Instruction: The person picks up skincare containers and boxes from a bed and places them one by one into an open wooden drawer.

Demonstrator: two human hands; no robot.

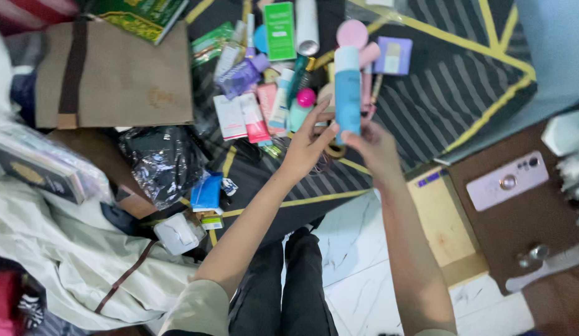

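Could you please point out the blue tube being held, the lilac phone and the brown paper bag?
blue tube (347, 93), head view, middle of its body.
lilac phone (507, 180), head view, back panel.
brown paper bag (127, 74), head view, flat front.
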